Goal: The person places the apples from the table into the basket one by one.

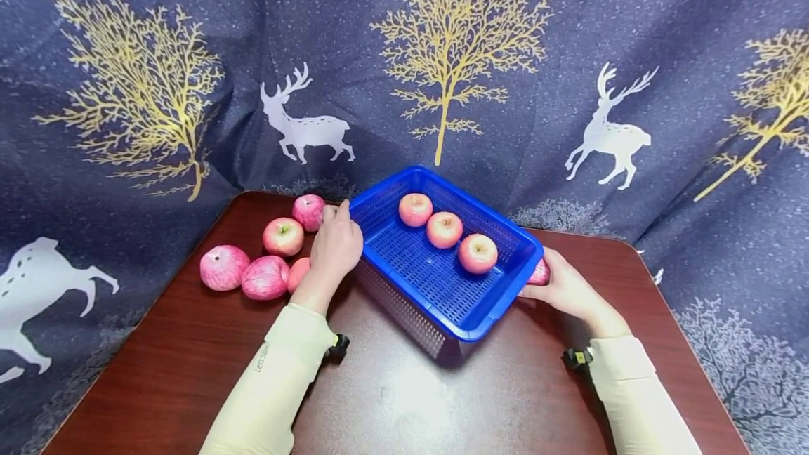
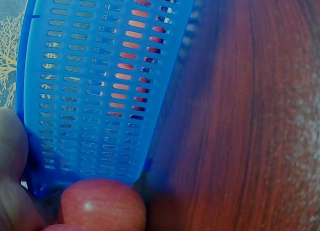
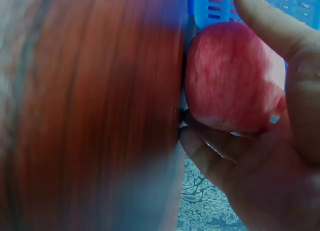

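The blue plastic basket (image 1: 436, 300) stands angled on the table, with three red-and-yellow apples (image 1: 444, 229) in a row inside. My left hand (image 1: 337, 241) is at its left corner. In the left wrist view its thumb (image 2: 11, 146) overlaps the basket's rim, and an apple (image 2: 102, 206) sits against the basket's end wall. I cannot tell what those bent fingers hold. At the basket's right end, my right hand (image 1: 569, 290) grips a red apple (image 3: 235, 78). Its thumb reaches over the upper side and the fingers curl behind, near the table's surface.
Left of the basket lie several more apples (image 1: 265, 277), partly behind the left hand. The brown wooden table (image 1: 404, 399) ends at a dark blue curtain (image 1: 493, 104) printed with deer and trees. Its right edge runs beyond the right hand.
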`<state>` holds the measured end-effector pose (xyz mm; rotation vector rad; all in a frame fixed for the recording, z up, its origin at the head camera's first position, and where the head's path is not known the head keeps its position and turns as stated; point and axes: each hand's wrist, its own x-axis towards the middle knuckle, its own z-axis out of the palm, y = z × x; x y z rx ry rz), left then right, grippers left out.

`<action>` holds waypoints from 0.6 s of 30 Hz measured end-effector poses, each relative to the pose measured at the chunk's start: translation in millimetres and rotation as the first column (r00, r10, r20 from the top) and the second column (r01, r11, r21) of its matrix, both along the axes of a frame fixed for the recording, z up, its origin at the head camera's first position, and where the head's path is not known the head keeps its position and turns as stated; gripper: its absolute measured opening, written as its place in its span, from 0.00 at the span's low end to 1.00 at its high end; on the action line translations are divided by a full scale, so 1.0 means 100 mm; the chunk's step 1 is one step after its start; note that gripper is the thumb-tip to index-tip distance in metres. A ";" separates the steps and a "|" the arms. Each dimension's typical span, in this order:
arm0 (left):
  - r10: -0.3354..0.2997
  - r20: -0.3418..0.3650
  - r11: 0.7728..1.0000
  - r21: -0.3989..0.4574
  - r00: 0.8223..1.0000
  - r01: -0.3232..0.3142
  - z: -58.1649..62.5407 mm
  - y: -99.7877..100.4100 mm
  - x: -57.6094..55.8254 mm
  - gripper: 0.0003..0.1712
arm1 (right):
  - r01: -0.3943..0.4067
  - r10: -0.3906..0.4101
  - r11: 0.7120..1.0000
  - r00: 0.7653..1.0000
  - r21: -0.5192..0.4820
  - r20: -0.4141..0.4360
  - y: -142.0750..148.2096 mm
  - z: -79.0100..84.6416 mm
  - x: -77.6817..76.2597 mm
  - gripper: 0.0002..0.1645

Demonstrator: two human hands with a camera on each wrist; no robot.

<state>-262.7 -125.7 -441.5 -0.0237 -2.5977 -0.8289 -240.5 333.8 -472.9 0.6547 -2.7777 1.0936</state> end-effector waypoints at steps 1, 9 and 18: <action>-0.001 -0.003 1.000 -0.001 1.000 0.001 0.00 0.00 0.00 0.29 | 0.011 -0.011 1.000 1.000 0.010 0.005 -0.01 0.01 0.01 0.48; -0.006 -0.014 1.000 -0.001 1.000 0.006 -0.01 0.00 0.00 0.29 | 0.127 -0.126 0.988 0.992 0.083 -0.017 -0.04 0.02 0.05 0.48; 0.009 -0.003 1.000 0.001 1.000 -0.009 0.00 0.01 0.00 0.29 | 0.146 -0.144 0.984 0.989 0.107 -0.026 0.00 0.03 0.05 0.49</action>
